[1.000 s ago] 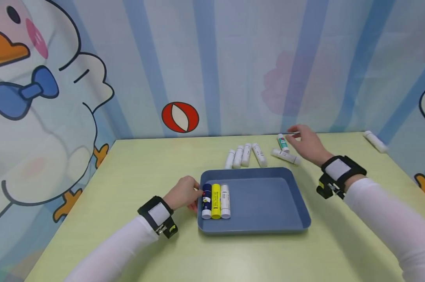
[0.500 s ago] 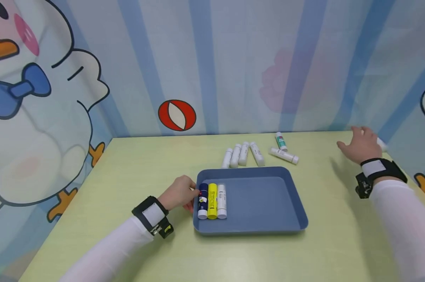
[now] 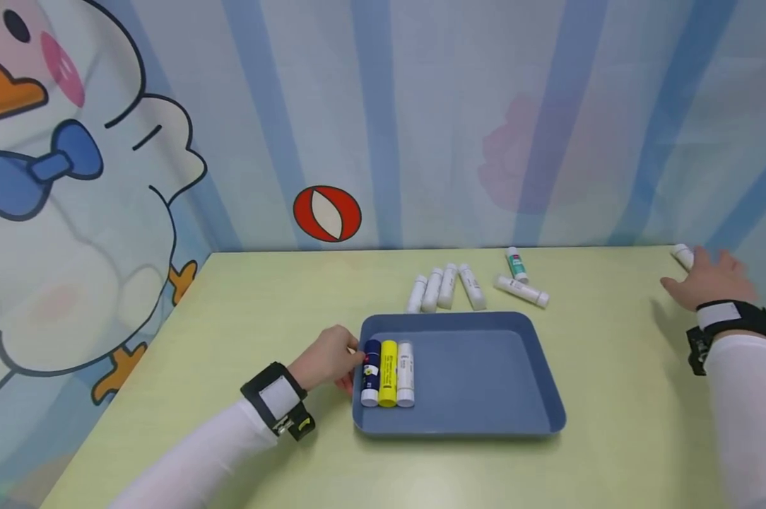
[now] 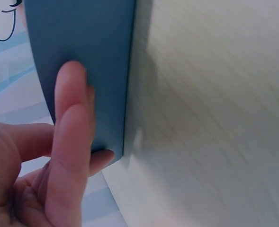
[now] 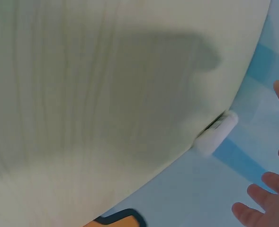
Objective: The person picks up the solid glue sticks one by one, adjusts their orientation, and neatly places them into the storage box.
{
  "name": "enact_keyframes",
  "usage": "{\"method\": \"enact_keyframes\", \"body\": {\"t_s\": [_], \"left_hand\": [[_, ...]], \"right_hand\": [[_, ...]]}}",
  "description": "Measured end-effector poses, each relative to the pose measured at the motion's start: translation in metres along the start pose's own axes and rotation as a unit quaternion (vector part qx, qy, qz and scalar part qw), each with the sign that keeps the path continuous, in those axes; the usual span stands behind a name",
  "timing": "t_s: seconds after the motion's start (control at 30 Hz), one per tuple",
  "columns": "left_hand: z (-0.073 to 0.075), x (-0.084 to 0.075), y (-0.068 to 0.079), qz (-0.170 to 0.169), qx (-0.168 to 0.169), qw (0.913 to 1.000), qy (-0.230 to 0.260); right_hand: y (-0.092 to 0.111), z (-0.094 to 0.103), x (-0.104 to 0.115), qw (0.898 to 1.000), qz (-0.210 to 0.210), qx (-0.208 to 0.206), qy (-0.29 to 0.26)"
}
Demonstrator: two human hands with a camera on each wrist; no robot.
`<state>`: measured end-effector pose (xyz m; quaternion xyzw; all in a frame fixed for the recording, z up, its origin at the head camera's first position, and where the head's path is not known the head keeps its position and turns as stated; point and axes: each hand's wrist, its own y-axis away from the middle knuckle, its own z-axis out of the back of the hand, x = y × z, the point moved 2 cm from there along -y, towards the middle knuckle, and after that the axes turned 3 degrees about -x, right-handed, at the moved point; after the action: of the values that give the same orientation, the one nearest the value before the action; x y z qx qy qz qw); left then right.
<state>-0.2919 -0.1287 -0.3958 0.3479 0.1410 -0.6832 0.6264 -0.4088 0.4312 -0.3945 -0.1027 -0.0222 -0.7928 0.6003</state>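
My left hand (image 3: pixel 328 359) pinches the left rim of a blue-grey tray (image 3: pixel 478 420), thumb over the edge and fingers against the outer wall (image 4: pixel 106 61). Inside, along the left side, lie a dark blue glue stick (image 3: pixel 371 375), a yellow one (image 3: pixel 388 375) and a white one (image 3: pixel 405 375), side by side. At the table's far right corner my right hand (image 3: pixel 716 283) is spread, fingers apart, over a white glue stick (image 3: pixel 682 255) that it partly hides. The right wrist view shows that white glue stick (image 5: pixel 216 134) by the table edge, apart from the fingers.
Behind the tray lie several white glue sticks (image 3: pixel 447 286) in a loose row. Right of them are a green-and-white glue stick (image 3: pixel 516 265) and another white stick (image 3: pixel 521 290). A printed curtain (image 3: pixel 446 127) stands along the table's (image 3: pixel 281 283) back edge.
My right hand has moved right, from beside the green-and-white glue stick to the white one in the far right corner. The left hand keeps its hold on the tray rim.
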Motion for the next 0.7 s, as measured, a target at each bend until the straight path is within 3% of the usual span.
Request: {"method": "enact_keyframes", "body": {"t_s": [0.23, 0.7], "left_hand": [[-0.001, 0.005, 0.001, -0.001, -0.004, 1.0, -0.002], [0.0, 0.001, 0.002, -0.003, 0.006, 0.9999, 0.008]], "right_hand": [[0.002, 0.0, -0.003, 0.999, -0.026, 0.013, 0.021], [-0.021, -0.018, -0.021, 0.999, -0.039, 0.014, 0.009]]}}
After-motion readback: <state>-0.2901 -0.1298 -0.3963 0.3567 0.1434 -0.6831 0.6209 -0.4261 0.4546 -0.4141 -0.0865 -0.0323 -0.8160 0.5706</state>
